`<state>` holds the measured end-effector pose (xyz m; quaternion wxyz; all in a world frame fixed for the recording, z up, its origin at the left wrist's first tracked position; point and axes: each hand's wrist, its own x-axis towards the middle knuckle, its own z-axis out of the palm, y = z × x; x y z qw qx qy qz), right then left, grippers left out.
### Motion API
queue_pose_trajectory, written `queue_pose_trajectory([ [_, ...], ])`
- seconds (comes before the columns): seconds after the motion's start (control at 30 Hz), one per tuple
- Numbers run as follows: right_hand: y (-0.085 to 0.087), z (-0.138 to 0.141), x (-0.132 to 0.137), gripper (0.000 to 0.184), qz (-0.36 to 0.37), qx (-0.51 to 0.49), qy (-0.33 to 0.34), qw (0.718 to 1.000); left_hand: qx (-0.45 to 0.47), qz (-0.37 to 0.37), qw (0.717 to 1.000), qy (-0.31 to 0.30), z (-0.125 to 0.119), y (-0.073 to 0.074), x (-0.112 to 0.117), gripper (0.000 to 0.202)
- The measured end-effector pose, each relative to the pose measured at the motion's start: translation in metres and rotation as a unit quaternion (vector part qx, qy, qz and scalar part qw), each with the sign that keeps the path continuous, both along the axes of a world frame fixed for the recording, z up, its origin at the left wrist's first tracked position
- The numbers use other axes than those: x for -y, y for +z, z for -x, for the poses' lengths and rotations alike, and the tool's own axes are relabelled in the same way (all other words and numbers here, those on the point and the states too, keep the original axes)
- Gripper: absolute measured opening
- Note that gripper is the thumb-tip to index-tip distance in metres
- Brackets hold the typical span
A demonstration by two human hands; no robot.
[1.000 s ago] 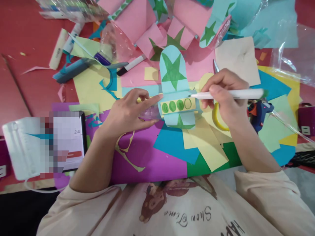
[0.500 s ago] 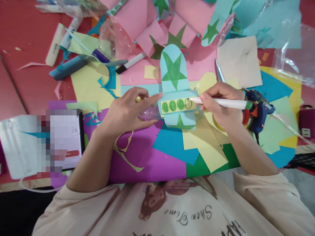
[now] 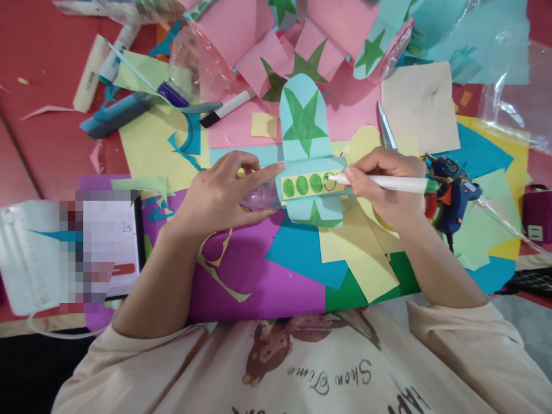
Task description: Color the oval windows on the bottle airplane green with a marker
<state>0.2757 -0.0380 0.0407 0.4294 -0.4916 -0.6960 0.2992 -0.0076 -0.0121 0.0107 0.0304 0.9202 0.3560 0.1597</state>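
Note:
A pale blue paper shape [image 3: 304,123] with green stars lies over a clear plastic bottle [image 3: 257,197] in the middle. A yellow strip [image 3: 308,185] with green circles crosses it. My right hand [image 3: 386,185] pinches a white marker [image 3: 388,183], whose tip touches the rightmost circle on the strip. My left hand [image 3: 219,195] rests on the bottle to the left, with its fingers stretched out against the paper's edge.
Coloured paper sheets and offcuts cover the red table [image 3: 38,144]. Scissors [image 3: 385,129] and a blue glue gun [image 3: 451,192] lie to the right. Markers [image 3: 226,109] and a second clear bottle [image 3: 194,69] sit at the back left, a tablet [image 3: 107,241] at the left.
The marker has swung lower and its tip has moved inside the rightmost circle, which shows more green. My left hand has stayed put.

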Motion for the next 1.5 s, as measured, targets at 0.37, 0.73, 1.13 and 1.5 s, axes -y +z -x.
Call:
queue_pose_trajectory([
  [0.37,0.0018,-0.0012,-0.0017,0.028,0.013,-0.019,0.026,0.999,-0.01,0.026,1.0,0.012,-0.001,0.0032,0.0025,0.05],
  [0.73,0.0015,-0.0036,-0.0023,0.03,0.042,-0.017,0.029,0.999,-0.009,-0.035,0.999,-0.017,-0.0012,0.0034,-0.0005,0.054],
  [1.13,-0.0022,-0.001,-0.0027,0.024,0.024,-0.035,0.007,0.999,-0.003,-0.028,1.0,-0.01,-0.0009,0.0025,-0.0001,0.053],
  [1.5,0.002,-0.0034,-0.0028,0.028,0.039,-0.018,0.03,0.999,-0.004,-0.02,1.0,-0.009,-0.0016,0.0035,0.0006,0.05],
])
